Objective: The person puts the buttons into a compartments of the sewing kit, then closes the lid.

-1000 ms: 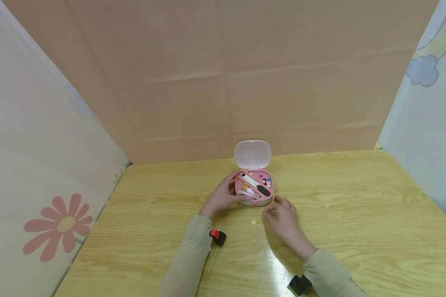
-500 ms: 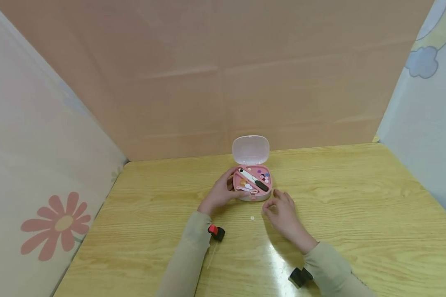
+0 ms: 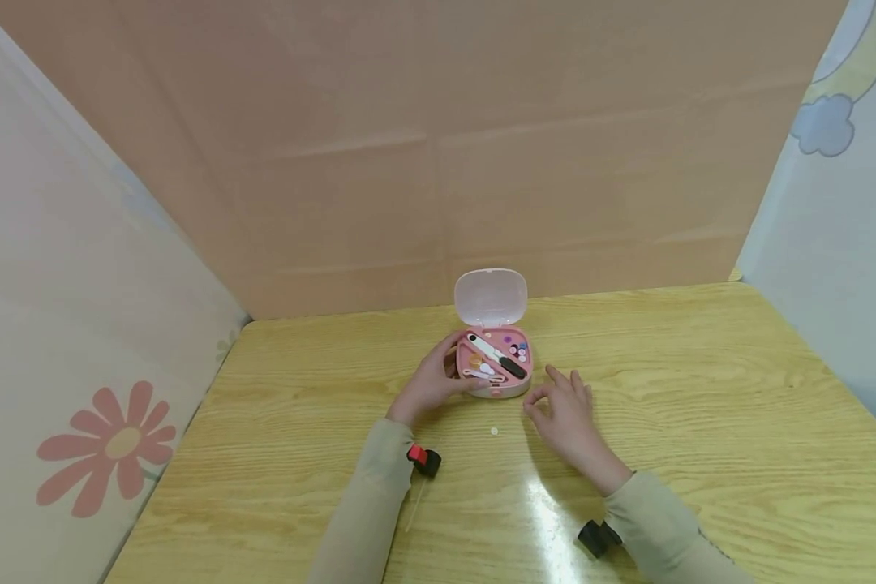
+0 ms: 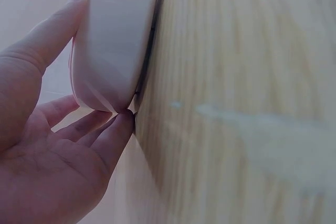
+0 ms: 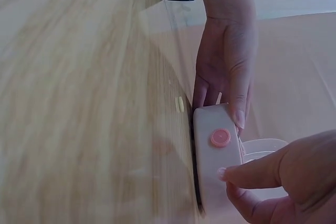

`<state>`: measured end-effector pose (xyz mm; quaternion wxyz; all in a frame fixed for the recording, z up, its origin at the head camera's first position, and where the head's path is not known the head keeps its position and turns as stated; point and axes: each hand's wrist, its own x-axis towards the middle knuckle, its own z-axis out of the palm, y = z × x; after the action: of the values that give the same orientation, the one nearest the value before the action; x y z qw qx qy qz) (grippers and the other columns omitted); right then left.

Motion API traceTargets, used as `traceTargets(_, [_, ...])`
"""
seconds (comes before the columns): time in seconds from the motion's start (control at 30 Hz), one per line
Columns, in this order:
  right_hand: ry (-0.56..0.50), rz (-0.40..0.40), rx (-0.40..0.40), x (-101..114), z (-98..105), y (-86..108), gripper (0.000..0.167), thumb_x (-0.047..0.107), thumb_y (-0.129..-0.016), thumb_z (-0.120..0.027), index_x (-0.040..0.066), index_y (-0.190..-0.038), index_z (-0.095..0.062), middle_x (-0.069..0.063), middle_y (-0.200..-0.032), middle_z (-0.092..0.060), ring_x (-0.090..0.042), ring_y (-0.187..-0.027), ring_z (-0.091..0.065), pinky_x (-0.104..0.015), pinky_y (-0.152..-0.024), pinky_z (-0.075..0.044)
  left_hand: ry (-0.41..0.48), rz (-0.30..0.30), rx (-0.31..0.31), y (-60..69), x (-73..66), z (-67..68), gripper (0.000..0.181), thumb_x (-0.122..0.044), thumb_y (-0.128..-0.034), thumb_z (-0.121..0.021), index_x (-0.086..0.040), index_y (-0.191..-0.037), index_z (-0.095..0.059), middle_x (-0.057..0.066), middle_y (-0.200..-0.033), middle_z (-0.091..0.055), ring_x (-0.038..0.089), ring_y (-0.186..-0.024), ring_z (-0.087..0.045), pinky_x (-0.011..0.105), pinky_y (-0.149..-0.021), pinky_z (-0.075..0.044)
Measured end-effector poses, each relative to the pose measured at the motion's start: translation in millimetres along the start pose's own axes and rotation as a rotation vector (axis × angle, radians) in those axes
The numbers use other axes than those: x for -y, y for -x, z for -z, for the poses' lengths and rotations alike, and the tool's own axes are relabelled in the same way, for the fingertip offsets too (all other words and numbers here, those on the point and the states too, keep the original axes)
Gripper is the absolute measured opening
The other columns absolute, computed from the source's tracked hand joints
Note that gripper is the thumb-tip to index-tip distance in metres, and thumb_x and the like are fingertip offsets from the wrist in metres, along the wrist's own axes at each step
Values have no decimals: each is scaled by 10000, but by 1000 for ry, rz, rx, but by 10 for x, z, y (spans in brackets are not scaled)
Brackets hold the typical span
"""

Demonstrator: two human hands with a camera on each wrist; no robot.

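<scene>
A small pink-and-white box (image 3: 500,391) stands on the table with its lid (image 3: 491,297) raised. My left hand (image 3: 431,383) grips its left side, thumb along the front edge and fingers at the side. Inside, a white tool with a black end (image 3: 496,355) lies slantwise between small buttons (image 3: 518,352) and other small pieces. Just right of the box, my right hand (image 3: 565,418) has thumb and forefinger together. A tiny pinkish piece, apparently a button (image 5: 221,173), shows at those tips in the right wrist view. A small white button (image 3: 494,431) lies in front of the box.
The wooden table (image 3: 299,389) meets a brown backdrop behind the box. Patterned pale walls (image 3: 80,284) stand on both sides. A black strap piece with a red tab (image 3: 425,460) is on my left wrist, and a black one (image 3: 597,538) on my right.
My right hand has moved slightly right, away from the box, its other fingers spreading more. The left hand keeps its grip on the box. The head view has shifted a little.
</scene>
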<state>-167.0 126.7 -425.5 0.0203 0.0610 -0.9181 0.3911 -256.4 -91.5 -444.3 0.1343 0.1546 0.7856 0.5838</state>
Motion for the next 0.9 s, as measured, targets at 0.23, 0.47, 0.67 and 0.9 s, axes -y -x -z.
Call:
traceTargets(0.23, [3, -6, -5, 1, 52, -8, 56, 66, -889, -637, 17, -860, -640, -371, -1426, -274, -641, -1295, -57, -711, -1023, 21, -3, 18, -6, 2, -6, 0, 896, -194, -742, -833, -220, -1483, -330, -31, -1424, -416, 175, -1281, -437, 257, -1007, -390])
traceTargets(0.47, [31, 12, -28, 9, 112, -46, 42, 53, -880, -643, 17, -860, -641, -380, -1420, -270, -637, -1299, -43, -711, -1024, 21, 11, 10, 3, -2, 12, 0, 905, -203, -743, -832, -208, -1489, -321, -25, -1429, -414, 173, -1277, -442, 264, -1008, -390])
traceTargets(0.67, [54, 41, -63, 10, 163, -113, 50, 60, -887, -641, 22, -855, -644, -373, -1416, -284, -629, -1306, -45, -723, -1014, 20, -2, 12, -11, -9, 0, 3, 923, -215, -736, -838, -210, -1494, -311, -38, -1437, -403, 164, -1286, -431, 255, -1012, -383])
traceTargets(0.9, [47, 19, -49, 42, 217, -145, 59, 64, -899, -633, 15, -865, -640, -364, -1432, -264, -600, -1328, -15, -722, -1008, 53, 72, -15, 10, -14, 12, -9, 882, -143, -744, -830, -201, -1477, -344, -19, -1392, -456, 163, -1250, -466, 290, -1011, -397])
